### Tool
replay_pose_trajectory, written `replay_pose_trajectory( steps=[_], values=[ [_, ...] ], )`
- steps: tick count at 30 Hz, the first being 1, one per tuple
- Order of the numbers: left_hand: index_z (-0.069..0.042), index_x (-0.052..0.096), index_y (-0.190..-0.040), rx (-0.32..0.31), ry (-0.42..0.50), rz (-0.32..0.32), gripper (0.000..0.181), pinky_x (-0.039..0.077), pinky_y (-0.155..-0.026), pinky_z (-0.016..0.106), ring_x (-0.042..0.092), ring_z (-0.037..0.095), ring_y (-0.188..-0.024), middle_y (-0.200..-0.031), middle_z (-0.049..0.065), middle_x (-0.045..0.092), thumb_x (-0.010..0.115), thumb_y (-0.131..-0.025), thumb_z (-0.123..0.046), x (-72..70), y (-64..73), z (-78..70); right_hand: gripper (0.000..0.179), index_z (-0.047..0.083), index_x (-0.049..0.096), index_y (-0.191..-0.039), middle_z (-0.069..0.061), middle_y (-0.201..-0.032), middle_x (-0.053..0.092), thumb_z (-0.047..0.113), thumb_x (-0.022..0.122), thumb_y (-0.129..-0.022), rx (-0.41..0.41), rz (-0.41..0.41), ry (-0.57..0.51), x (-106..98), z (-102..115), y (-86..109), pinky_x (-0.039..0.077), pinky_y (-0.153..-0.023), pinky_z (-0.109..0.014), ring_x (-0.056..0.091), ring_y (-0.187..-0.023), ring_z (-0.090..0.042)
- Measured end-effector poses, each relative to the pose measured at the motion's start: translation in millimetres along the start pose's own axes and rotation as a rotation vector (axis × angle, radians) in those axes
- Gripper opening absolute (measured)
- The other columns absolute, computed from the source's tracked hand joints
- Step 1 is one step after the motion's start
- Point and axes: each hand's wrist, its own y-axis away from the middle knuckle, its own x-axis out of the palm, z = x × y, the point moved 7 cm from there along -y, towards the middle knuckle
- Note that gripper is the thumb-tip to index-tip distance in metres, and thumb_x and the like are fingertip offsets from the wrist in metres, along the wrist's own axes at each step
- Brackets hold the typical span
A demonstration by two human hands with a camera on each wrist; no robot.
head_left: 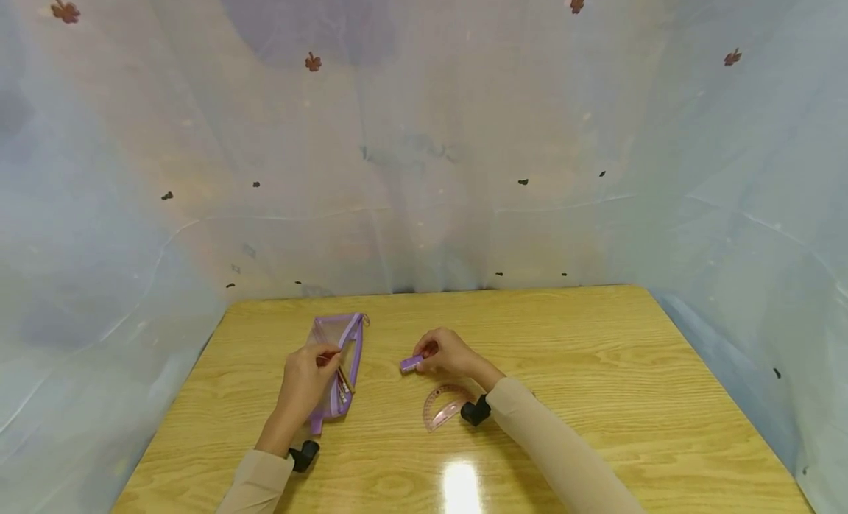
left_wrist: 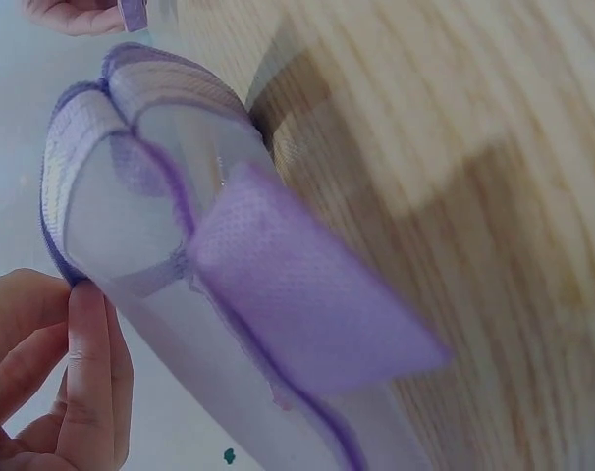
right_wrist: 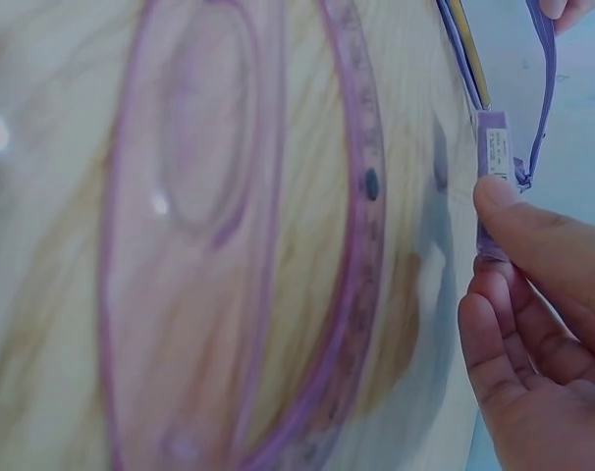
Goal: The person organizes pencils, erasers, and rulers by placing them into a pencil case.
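At the left of the table lies a see-through pencil case [head_left: 326,405] with purple edging, its zip parted. My left hand [head_left: 310,374] pinches the case's upper edge between thumb and finger; the left wrist view shows that grip beside the purple end tab [left_wrist: 297,285]. Pencils [head_left: 344,381] lie inside the case. My right hand [head_left: 450,354] holds a small purple block [head_left: 411,364], perhaps an eraser, with a white printed label. The right wrist view shows the block [right_wrist: 493,147] between thumb and fingers. Below the right hand lies a clear pink protractor [head_left: 442,412].
The wooden table [head_left: 596,367] extends to the right of both hands. Behind it hangs a pale patterned sheet [head_left: 424,168], which also covers the sides. Black wrist cameras [head_left: 305,455] sit at both wrists. Light glares off the table's near side.
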Motion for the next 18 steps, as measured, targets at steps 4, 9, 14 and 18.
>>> replay_pose_trajectory(
  steps=[4,9,14,18],
  values=[
    [0.005,0.076,-0.098,0.006,0.009,0.006,0.011,0.058,-0.062,0.035,0.07,0.027,-0.075,-0.085,0.014,0.072,0.074,-0.088,0.0,-0.2,0.8,0.4,0.015,-0.002,0.074,-0.096,-0.006,-0.088,0.067,0.0,0.08,-0.082,-0.004,-0.007,0.01,2.0,-1.0,-3.0,0.047,-0.067,-0.021,0.054,-0.076,-0.011],
    [0.005,0.075,-0.097,0.009,0.017,0.006,0.011,0.059,-0.063,0.035,0.071,0.028,-0.075,-0.085,0.015,0.072,0.074,-0.088,0.0,-0.5,0.7,-0.4,0.016,-0.001,0.074,-0.095,-0.006,-0.087,0.067,0.001,0.081,-0.081,-0.017,-0.02,0.027,3.2,1.8,-6.0,0.048,-0.066,-0.021,0.054,-0.074,-0.009],
    [0.005,0.076,-0.097,0.011,0.014,0.002,0.011,0.059,-0.062,0.035,0.07,0.028,-0.075,-0.085,0.015,0.072,0.074,-0.088,0.0,-1.1,1.6,-1.2,0.017,-0.002,0.074,-0.096,-0.007,-0.087,0.067,0.001,0.081,-0.081,-0.033,-0.036,0.037,4.5,7.8,-8.8,0.048,-0.067,-0.022,0.054,-0.074,-0.009],
    [0.004,0.076,-0.097,0.02,0.006,-0.007,0.01,0.058,-0.061,0.033,0.07,0.027,-0.074,-0.084,0.014,0.072,0.075,-0.087,0.0,-1.4,1.5,-1.2,0.017,-0.003,0.074,-0.096,-0.008,-0.088,0.068,0.0,0.081,-0.081,-0.039,-0.049,0.029,6.1,11.1,-12.9,0.049,-0.067,-0.021,0.054,-0.074,-0.008]
  ],
)
